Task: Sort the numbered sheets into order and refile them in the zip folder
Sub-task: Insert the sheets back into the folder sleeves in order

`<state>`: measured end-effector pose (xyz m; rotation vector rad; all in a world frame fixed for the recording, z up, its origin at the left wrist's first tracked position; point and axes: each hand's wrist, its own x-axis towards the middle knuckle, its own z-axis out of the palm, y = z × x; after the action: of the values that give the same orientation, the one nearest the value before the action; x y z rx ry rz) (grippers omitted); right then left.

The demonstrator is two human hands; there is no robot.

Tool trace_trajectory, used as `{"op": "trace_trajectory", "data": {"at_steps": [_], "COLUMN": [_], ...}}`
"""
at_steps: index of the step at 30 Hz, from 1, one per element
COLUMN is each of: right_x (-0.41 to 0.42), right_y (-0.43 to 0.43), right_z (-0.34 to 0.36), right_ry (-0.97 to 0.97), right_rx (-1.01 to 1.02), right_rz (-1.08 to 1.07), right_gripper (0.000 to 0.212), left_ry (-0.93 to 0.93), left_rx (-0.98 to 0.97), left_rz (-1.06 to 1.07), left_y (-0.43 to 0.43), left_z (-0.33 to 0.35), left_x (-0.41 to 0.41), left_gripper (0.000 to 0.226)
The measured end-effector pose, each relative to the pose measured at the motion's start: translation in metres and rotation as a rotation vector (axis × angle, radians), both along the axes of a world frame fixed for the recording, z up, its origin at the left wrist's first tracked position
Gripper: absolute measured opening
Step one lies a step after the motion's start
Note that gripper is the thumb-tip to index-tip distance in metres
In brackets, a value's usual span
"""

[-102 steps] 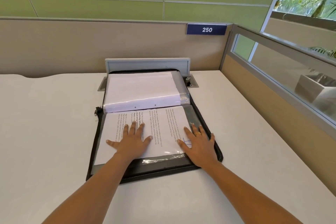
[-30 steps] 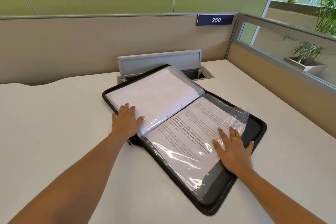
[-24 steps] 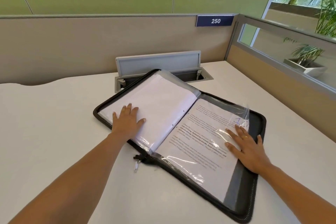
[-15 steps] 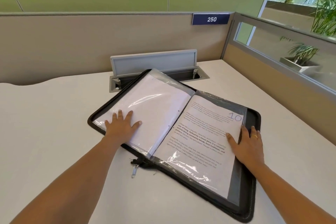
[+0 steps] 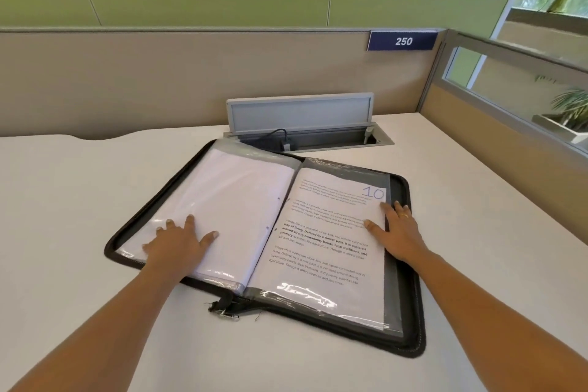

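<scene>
The black zip folder [image 5: 410,302] lies open on the white desk, spine running away from me. Its left half carries a thick stack of clear sleeves with blank white backs [image 5: 229,200]. On the right half lies a sleeved printed sheet [image 5: 321,251] with "10" handwritten in its top right corner. My left hand [image 5: 178,243] rests flat, fingers spread, on the near part of the left stack. My right hand [image 5: 396,232] lies flat on the right edge of the sheet marked 10. The zip pull [image 5: 224,309] hangs at the near end of the spine.
An open cable hatch with a raised grey lid [image 5: 300,113] sits just behind the folder. Beige partition walls [image 5: 191,79] close the desk at the back and right; a blue "250" sign [image 5: 403,41] hangs on the back one. White desk surface [image 5: 63,200] spreads to the left.
The folder has been turned from a spine-sideways lie to one with the spine pointing away. My hands shifted from the lower page to one on each half.
</scene>
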<state>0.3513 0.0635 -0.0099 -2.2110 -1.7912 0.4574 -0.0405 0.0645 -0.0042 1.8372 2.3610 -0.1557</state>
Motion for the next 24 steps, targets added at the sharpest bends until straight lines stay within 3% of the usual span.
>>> {"op": "trace_trajectory", "data": {"at_steps": [6,12,18,24], "right_x": [-0.067,-0.127,-0.126,-0.109], "right_y": [0.006,-0.028,-0.053,-0.055], "right_z": [0.006,0.002,-0.013,-0.011], "right_ry": [-0.094,-0.121,-0.189,-0.164], "right_rx": [-0.003,-0.024,0.03,0.04], "right_rz": [0.055,0.141,0.214,0.239], "right_gripper": [0.064,0.064,0.073,0.068], "left_ry": [-0.028,0.021,0.122,0.282], "left_rx": [-0.013,-0.145,-0.27,0.006], "left_rz": [0.138,0.065,-0.018,0.034], "left_y": [-0.017,-0.043,-0.066,-0.082], "left_z": [-0.004,0.015,0.04,0.033], "left_x": [-0.033,-0.034,-0.028,-0.031], "left_gripper": [0.073,0.058,0.056,0.052]}}
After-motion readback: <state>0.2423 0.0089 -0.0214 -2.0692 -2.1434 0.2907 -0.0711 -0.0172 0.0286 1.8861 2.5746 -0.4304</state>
